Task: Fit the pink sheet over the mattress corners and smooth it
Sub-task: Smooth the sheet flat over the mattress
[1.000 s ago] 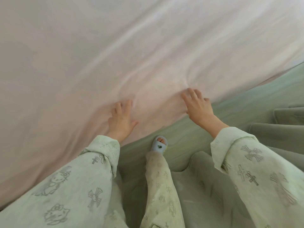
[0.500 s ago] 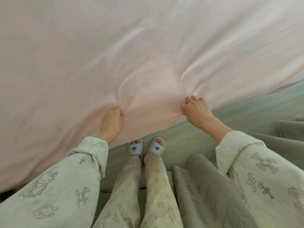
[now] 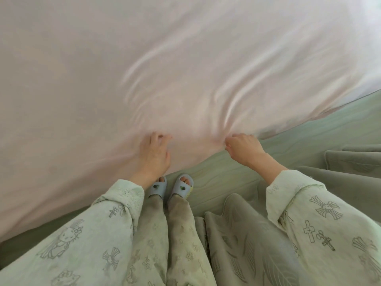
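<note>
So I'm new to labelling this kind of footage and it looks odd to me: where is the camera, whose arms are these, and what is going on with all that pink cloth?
There is no machine here. The camera sits on a person's head and looks down, so the two arms in patterned sleeves are that person's own, and their slippers show below. The big pale surface is the pink sheet, spread over a bed. The greenish strip beneath its edge looks like the mattress side. The right hand is closed on the sheet's edge, with creases running to it. The left hand lies on the cloth with curled fingers; whether it grips is unclear. Grey-green fabric lies in folds at lower right.
</note>
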### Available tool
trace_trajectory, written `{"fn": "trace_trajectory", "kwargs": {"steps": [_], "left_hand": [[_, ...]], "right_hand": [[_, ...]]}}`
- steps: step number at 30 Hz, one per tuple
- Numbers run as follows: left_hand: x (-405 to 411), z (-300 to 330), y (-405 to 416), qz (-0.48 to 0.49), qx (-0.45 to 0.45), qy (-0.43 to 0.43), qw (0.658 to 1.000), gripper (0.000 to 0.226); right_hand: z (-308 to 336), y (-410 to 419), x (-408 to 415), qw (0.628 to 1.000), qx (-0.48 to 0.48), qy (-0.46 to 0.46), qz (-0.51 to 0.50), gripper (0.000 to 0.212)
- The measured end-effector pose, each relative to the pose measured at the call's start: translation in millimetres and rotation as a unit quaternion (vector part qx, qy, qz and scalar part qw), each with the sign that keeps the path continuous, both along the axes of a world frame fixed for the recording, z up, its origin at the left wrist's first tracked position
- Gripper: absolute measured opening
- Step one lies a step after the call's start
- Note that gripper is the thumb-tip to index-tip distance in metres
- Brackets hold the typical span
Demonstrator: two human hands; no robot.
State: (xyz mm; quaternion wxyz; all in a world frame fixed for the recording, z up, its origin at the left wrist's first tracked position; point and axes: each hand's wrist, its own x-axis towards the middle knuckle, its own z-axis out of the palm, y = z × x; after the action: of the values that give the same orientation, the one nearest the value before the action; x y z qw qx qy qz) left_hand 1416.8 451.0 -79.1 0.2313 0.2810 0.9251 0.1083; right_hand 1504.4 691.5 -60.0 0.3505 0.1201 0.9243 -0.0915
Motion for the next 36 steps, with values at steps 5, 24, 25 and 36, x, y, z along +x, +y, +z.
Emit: {"fn": "trace_trajectory", "kwargs": {"steps": [5,24,25,36], "left_hand": [[4,0,70,-0.021,-0.076,-0.050,0.996,0.057],[-10,3,391,-0.123,-0.061,-0.189,0.972,0.063],[-10,2,410,-0.135,-0.067,-0.180,0.972,0.065],[56,9,521,-0.283,-0.057,-0.189,0.939,0.030]], "right_hand": [[-2,44,-10,0.995,0.018,0.092,-0.043,0.055],[28,331,15,0.989,0.057,-0.004,-0.136,0.060],[21,350,14,0.989,0.059,0.002,-0.135,0.061],[8,460,93,0.963,0.026,-0.208,-0.172,0.036]]}}
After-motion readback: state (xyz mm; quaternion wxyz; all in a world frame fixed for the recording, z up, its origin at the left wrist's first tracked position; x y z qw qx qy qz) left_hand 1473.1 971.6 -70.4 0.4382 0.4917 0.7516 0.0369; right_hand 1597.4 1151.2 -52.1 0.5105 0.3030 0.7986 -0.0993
